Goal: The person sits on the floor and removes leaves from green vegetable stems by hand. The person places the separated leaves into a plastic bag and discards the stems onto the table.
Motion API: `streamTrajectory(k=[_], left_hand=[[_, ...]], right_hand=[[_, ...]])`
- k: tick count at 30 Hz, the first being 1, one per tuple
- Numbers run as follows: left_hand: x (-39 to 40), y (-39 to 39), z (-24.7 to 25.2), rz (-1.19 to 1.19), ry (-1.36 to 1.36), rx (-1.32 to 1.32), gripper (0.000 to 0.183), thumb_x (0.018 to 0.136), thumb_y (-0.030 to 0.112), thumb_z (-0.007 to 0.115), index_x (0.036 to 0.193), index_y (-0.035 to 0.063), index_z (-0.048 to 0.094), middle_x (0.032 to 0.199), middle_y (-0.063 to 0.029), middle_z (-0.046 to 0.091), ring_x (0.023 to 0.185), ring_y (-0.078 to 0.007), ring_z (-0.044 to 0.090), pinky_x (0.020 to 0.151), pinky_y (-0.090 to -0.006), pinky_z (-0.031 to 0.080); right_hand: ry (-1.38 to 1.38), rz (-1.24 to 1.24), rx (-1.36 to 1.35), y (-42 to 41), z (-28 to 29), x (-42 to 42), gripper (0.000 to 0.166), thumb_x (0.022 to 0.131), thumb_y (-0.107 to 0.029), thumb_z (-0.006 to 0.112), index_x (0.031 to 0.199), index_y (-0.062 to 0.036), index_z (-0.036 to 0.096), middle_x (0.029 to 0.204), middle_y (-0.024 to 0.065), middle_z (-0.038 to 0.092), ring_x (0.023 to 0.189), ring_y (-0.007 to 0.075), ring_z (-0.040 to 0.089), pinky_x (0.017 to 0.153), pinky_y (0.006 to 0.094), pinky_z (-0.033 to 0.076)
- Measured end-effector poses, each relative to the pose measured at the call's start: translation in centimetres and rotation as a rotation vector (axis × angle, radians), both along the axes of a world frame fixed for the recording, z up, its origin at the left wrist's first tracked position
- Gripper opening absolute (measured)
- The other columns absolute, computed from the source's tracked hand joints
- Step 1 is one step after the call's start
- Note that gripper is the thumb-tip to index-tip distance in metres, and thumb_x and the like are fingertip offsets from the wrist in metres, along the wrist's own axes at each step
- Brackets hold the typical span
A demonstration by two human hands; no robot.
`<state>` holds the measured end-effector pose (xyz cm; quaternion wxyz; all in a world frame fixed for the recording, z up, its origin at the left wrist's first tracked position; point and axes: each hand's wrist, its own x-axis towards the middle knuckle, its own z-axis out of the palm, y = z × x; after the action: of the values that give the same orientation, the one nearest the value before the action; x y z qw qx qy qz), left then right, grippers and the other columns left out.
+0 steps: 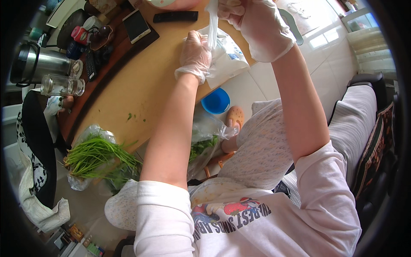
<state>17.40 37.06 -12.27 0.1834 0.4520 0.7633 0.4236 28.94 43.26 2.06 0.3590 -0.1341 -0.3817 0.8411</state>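
Observation:
My left hand (pixel 195 54), in a thin clear plastic glove, is closed around the gathered neck of a white plastic bag (pixel 226 62) with blue print. The bag rests at the edge of the wooden table (pixel 138 86). Higher up and to the right, my right hand (pixel 257 27), gloved too, has its fingers curled at the top edge of the picture, beside the stretched upper end of the bag. What lies between those fingers is partly hidden. A bunch of green chives (pixel 96 157) lies on clear plastic at the table's near left end.
A blue bucket (pixel 215 101) stands on the floor below the bag. Leafy greens in a clear bag (pixel 202 146) are by my legs. A smartphone (pixel 136 25), a black remote control (pixel 175 16), a glass jar (pixel 62 85) and a steel thermos (pixel 48 62) are at the far left.

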Motion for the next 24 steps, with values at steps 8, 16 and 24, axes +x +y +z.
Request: streamTrajectory(k=[8, 16, 24], left_hand=[[1.1, 0.2, -2.6, -0.004, 0.201, 0.29, 0.016, 0.093, 0.018, 0.057, 0.093, 0.0048, 0.048, 0.088, -0.022, 0.062, 0.083, -0.0445, 0.059, 0.071, -0.0484, 0.047], [-0.4, -0.5, -2.3, -0.114, -0.062, 0.347, 0.018, 0.095, 0.02, 0.055, 0.09, 0.0043, 0.048, 0.08, -0.0137, 0.056, 0.072, -0.0263, 0.053, 0.069, -0.0375, 0.047], [-1.6, -0.3, -1.3, -0.186, -0.117, 0.225, 0.021, 0.095, 0.023, 0.056, 0.089, 0.0042, 0.048, 0.074, -0.0076, 0.052, 0.068, -0.0169, 0.047, 0.068, -0.0339, 0.046]], right_hand=[[0.602, -0.081, 0.12, 0.8, 4.6, 2.7, 0.018, 0.096, -0.024, 0.051, 0.086, -0.0094, 0.056, 0.071, 0.0015, 0.052, 0.065, 0.0137, 0.05, 0.069, 0.0276, 0.045], [-0.235, -0.336, 0.725, 0.7, 3.3, 8.7, 0.011, 0.091, -0.009, 0.05, 0.093, -0.0023, 0.058, 0.087, 0.0067, 0.06, 0.081, 0.0212, 0.059, 0.076, 0.0313, 0.05], [-0.381, 0.037, 0.735, -0.8, -1.2, 8.0, 0.019, 0.09, -0.023, 0.055, 0.101, -0.0086, 0.06, 0.119, 0.0086, 0.064, 0.095, 0.0135, 0.063, 0.088, 0.0303, 0.049]])
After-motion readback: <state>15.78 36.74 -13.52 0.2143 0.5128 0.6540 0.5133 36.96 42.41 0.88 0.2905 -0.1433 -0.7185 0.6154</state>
